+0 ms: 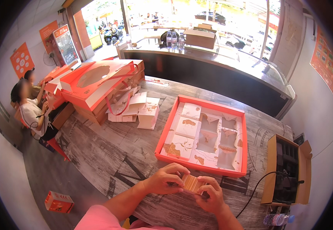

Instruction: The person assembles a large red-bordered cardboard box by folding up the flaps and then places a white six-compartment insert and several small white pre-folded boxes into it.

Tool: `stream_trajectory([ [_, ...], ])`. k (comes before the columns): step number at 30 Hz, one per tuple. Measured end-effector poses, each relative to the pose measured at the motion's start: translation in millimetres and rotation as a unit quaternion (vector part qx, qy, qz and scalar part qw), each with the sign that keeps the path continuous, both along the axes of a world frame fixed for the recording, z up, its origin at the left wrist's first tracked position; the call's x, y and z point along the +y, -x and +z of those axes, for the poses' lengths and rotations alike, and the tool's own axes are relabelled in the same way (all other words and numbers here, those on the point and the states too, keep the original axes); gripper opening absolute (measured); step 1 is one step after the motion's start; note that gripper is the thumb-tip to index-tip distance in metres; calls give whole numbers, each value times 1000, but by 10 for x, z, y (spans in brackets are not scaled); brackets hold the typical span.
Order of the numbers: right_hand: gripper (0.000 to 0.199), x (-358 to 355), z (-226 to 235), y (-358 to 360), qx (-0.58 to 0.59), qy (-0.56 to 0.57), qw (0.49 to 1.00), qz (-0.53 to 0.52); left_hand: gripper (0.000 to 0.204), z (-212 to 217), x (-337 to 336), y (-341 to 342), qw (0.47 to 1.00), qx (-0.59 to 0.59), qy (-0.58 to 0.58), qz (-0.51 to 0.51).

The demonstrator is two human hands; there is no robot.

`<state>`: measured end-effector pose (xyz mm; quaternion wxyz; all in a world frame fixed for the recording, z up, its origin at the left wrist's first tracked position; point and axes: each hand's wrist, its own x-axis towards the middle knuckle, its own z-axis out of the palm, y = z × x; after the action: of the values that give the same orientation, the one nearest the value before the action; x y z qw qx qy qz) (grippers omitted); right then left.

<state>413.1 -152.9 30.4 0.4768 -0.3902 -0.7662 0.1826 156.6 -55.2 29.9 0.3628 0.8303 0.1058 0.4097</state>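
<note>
Between my two hands, above the table's near edge, is a small rectangular block (193, 184) with fine brown and orange stripes. Its exact kind I cannot make out. My left hand (167, 179) pinches its left end between thumb and fingers, and my right hand (210, 193) grips its right end. Just beyond them lies a red-orange gift box tray (245, 147) with a white, gold-patterned divider insert (208, 146). Small white boxes (181, 142) fill its left column, while square compartments show on the right.
White paper boxes (148, 113) and stacked red cartons (101, 82) stand at the far left. An open brown box (270, 172) with black contents and a cable sits at right. Two people work further left. A glass counter (212, 73) stands behind; a red carton (59, 202) lies lower left.
</note>
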Motion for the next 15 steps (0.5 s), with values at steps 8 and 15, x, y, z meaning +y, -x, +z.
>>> stream_trajectory([
  [8,68,-4,65,-2,-56,10,998,-34,21,-25,-27,18,998,-19,50,22],
  [15,101,-80,-161,-10,19,142,990,6,26,-65,-42,28,991,-18,108,77],
])
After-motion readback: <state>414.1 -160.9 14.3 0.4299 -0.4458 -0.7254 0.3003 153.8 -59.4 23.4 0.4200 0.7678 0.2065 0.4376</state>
